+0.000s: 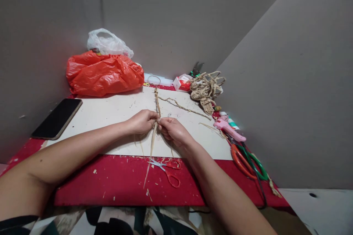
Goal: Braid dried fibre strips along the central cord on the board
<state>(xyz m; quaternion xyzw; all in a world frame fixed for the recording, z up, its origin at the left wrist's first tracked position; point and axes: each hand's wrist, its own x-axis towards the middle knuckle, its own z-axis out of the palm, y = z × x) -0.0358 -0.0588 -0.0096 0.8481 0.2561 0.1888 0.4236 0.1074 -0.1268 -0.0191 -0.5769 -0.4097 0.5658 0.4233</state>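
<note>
Small red-handled scissors [167, 169] lie nearest, on the red table [110, 183], blades pointing to 10 o'clock. Just beyond, the left hand [142, 122] and right hand [173, 130] meet over the white board [110, 112], fingers of both pinched shut on a twisted straw cord [157, 104]. Its long axis runs 12 to 6: the braided end points away toward 12, loose strands trail down toward 6. A straw bundle [205, 90] sits at 2 o'clock, a phone [57, 118] at 9.
</note>
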